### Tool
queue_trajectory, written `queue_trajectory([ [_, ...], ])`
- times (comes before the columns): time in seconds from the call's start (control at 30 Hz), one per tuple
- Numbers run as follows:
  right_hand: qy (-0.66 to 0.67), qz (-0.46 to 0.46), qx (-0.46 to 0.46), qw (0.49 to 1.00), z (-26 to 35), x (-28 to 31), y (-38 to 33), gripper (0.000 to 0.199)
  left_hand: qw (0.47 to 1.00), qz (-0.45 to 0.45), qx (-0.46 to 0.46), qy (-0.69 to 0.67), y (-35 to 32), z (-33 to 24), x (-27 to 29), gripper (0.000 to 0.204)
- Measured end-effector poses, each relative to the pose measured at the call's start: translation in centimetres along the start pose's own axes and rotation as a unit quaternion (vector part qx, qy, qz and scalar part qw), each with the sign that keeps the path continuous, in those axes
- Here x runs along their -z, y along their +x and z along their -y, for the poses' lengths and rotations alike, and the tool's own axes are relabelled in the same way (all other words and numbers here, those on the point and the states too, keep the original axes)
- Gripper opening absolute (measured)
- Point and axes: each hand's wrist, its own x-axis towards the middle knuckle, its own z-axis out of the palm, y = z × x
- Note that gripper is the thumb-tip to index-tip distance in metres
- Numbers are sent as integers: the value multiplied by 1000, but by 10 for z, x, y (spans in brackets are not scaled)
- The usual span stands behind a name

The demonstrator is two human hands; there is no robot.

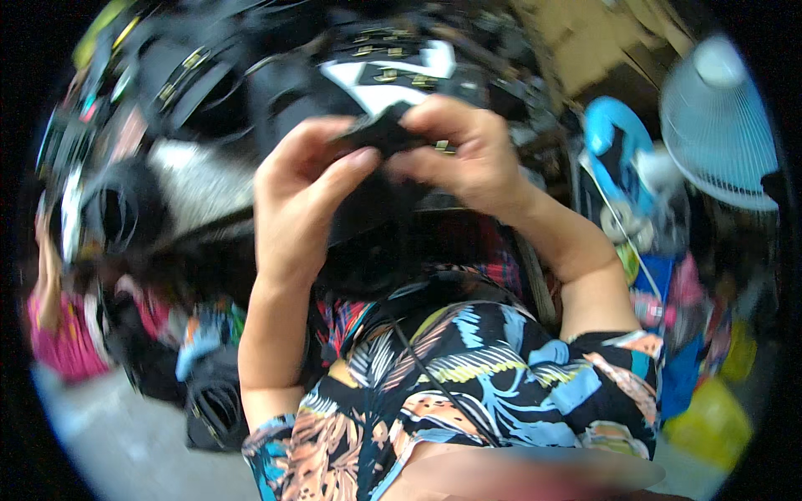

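Above the work table, both my hands pinch one small black piece of material, which looks soft and is blurred. My left hand grips its left end between thumb and fingers. On the other end, the fingertips of my right hand are closed. A small gold-coloured metal fitting shows against my right fingers; I cannot tell whether it is joined to the black piece. Just beyond my hands lie several gold-coloured metal fittings on black and white material.
Black straps and pieces with metal fittings crowd the table's left side, near a roll of black webbing. A ribbed translucent fan stands at the right beside a blue object. Cardboard lies behind. Another person's arm shows far left.
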Motion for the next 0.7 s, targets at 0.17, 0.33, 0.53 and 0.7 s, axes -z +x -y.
queue_trajectory([
  [0.17,-124,3,57,991,-20,52,-39,40,988,6,-24,-154,11,-5,-7,19],
  [0.33,-473,-249,-248,808,-76,193,-121,27,985,17,20,-170,20,-16,14,20],
  [0.53,-609,-269,-513,541,-138,358,-276,55,989,14,29,-146,22,-9,14,23],
  [0.7,-515,-281,-579,567,-179,416,-321,57,995,-9,15,-97,37,3,10,26],
])
